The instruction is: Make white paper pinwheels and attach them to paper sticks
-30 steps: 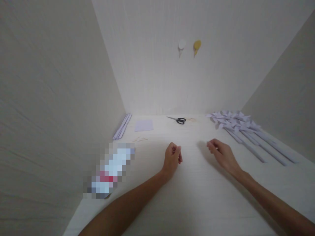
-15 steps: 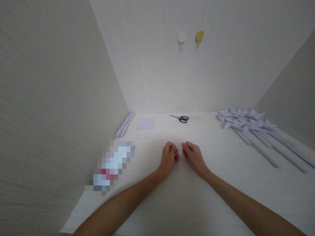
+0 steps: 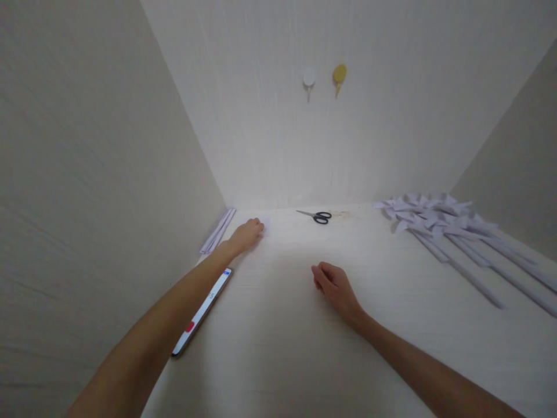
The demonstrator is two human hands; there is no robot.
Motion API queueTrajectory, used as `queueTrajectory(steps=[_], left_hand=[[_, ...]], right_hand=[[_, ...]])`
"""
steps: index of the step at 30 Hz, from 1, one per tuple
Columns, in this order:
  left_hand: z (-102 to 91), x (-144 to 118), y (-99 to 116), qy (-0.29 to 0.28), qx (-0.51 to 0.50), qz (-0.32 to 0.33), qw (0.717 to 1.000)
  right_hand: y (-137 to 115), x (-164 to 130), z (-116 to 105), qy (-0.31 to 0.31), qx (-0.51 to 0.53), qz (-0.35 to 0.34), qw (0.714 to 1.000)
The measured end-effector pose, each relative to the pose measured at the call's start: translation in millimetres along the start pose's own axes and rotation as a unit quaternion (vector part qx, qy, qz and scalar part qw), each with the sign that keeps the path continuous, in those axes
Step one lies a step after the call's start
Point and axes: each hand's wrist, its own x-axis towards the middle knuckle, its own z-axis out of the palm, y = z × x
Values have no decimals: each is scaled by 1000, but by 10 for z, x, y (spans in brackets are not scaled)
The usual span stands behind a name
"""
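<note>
Near the back left, my left hand is over a square sheet of pale lilac paper, covering most of it. Its fingers are bent down at the sheet, but the fingertips are blurred and hidden, so a grip on the paper cannot be made out. My right hand rests above the middle of the white table, fingers curled into a loose fist with nothing visible in it. Scissors with black handles lie by the back wall, between and beyond the two hands.
Several paper pinwheels on rolled paper sticks lie at the right. Rolled paper sticks lie against the left wall. A phone sits partly under my left forearm. Thin pale bits lie beside the scissors. White and yellow hooks hang on the wall.
My left hand has moved from beside the right hand, away and to the left, onto the paper sheet. My right hand stays nearly in place. The view has shifted slightly.
</note>
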Motion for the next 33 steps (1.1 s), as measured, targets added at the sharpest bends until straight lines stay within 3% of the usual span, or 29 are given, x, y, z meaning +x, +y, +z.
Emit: queueTrajectory(steps=[4,10,16,33], left_hand=[[3,72,-151,-34,66,2,997],[74,127,-160,-61,118,21,991],[182,156,-149,-59,144,28,987],[127,182,-150,-73,176,45,981]], right_hand=[[6,3,0,-2,-3,-7,1000],[16,8,3,-10,-3,-6,1000],[10,11,-4,-15,-9,1,1000],[18,9,-5,-27,-8,7,1000]])
